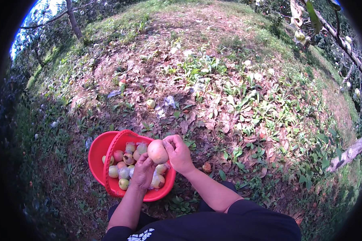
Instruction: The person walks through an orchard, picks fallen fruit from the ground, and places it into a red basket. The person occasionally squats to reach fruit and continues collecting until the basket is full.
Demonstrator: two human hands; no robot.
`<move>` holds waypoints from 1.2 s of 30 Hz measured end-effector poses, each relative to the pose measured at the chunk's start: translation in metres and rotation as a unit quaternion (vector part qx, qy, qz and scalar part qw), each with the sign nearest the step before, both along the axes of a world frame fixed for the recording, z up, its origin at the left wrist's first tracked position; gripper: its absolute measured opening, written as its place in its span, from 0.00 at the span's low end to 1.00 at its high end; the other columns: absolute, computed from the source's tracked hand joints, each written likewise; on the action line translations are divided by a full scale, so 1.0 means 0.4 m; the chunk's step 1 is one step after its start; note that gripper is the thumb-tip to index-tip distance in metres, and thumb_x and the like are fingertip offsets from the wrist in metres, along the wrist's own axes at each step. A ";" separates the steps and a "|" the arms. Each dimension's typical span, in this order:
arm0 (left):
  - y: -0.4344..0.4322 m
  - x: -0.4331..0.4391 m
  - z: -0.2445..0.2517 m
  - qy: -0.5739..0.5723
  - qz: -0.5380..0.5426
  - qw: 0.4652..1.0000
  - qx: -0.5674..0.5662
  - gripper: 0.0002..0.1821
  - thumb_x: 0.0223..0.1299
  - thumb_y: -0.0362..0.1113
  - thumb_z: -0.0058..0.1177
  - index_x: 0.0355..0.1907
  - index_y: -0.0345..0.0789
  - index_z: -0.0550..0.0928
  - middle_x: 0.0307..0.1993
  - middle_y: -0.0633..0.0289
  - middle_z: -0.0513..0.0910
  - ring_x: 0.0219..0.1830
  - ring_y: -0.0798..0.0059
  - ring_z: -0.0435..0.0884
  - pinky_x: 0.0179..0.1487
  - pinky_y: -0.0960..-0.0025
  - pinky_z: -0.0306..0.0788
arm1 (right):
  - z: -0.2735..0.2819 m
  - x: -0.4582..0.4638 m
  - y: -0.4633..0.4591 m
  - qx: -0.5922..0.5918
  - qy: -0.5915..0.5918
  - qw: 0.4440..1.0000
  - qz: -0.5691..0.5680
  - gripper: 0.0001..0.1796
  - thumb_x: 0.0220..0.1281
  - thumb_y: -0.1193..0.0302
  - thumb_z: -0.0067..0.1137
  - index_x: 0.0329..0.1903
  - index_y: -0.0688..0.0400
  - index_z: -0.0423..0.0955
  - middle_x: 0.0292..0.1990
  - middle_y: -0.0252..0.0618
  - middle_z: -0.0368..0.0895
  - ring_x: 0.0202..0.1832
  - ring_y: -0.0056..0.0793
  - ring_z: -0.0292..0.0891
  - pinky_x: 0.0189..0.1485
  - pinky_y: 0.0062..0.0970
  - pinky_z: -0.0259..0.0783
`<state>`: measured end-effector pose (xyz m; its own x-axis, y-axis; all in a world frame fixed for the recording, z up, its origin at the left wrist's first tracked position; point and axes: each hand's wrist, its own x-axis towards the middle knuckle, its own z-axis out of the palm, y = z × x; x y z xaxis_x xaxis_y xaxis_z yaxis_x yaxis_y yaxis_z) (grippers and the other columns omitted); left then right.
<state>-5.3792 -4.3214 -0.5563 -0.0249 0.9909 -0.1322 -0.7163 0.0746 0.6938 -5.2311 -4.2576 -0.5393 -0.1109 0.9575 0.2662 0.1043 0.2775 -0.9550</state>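
Observation:
A pale pinkish-yellow apple (pixel 158 151) is held up between both hands, over the right side of a red plastic basket (pixel 96 158). The fingertips of my left hand (pixel 144 173) grip its lower left side. My right hand (pixel 179 154) holds its right side with thumb and fingers. In the basket lie several more apples, green, yellow and reddish, some wrapped in clear plastic film. One apple (pixel 128 158) has a dark spot. The basket's arched red handle (pixel 108 162) stands up across its left part. My left forearm hides part of the fruit below.
The basket is on weedy ground with dry leaves. Ahead lie a green apple (pixel 150 104), scraps of plastic film (pixel 169 101) and a reddish apple (pixel 122 82). A brown, decayed fruit (pixel 207 167) is right of my hands. A tree trunk (pixel 348 153) and fruit-bearing branches stand at the right.

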 end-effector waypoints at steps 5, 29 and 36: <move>0.002 -0.016 -0.034 0.091 0.062 0.994 0.017 0.14 0.61 0.31 0.58 0.49 0.34 0.77 0.44 0.62 0.81 0.51 0.71 0.78 0.59 0.65 0.71 | -0.075 -0.020 0.026 -0.140 0.158 0.977 0.031 0.10 0.69 0.66 0.53 0.36 0.60 0.72 0.29 0.32 0.76 0.30 0.17 0.71 0.33 0.22 0.69; -0.009 -0.031 0.016 0.381 0.033 0.920 0.086 0.19 0.52 0.25 0.64 0.47 0.34 0.76 0.51 0.62 0.72 0.48 0.74 0.80 0.53 0.72 0.75 | -0.095 -0.022 0.034 -0.306 0.293 0.902 0.084 0.10 0.73 0.65 0.46 0.41 0.58 0.69 0.37 0.36 0.78 0.35 0.22 0.76 0.40 0.24 0.75; -0.005 -0.002 0.014 0.316 0.098 0.940 0.083 0.22 0.54 0.25 0.62 0.53 0.34 0.75 0.55 0.61 0.70 0.47 0.73 0.81 0.53 0.71 0.76 | -0.080 -0.032 0.024 -0.339 0.317 0.882 0.078 0.10 0.74 0.64 0.45 0.42 0.58 0.68 0.37 0.37 0.78 0.36 0.24 0.78 0.40 0.25 0.76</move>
<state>-5.3800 -4.3232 -0.5508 -0.2305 0.9647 0.1270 -0.1455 -0.1632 0.9758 -5.2438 -4.2480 -0.5712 -0.2899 0.9068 -0.3060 -0.4994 -0.4161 -0.7599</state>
